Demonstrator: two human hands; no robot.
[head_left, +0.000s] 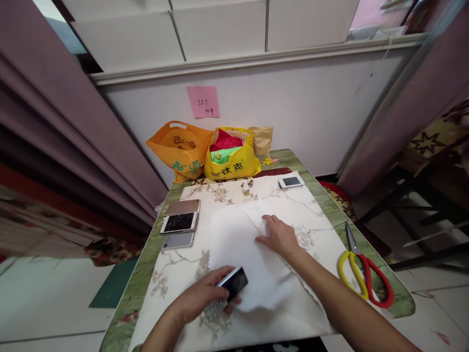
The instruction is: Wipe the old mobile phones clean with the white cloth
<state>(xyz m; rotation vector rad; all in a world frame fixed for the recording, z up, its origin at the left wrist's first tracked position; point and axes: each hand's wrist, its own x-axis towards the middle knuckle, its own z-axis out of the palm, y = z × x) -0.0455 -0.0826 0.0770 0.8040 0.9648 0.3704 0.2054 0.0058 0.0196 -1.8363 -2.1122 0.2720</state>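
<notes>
My left hand [208,292] is closed around a small keypad phone [235,283] with a dark screen. It is held tilted above the near part of the table, its number keys partly showing under my fingers. My right hand [280,235] rests on a white sheet of paper [234,239], thumb and fingers apart, on the side of the sheet toward the scissors. The sheet has a ragged edge running past that hand. Beneath it lies a larger floral-patterned sheet [161,283].
Several phones [179,222] lie at the left, and a white phone [291,181] at the far right. Red-and-yellow scissors [361,274] lie at the right edge. A small bottle [245,188] stands near an orange bag [183,151], a yellow bag [234,164] and a brown pouch [262,141].
</notes>
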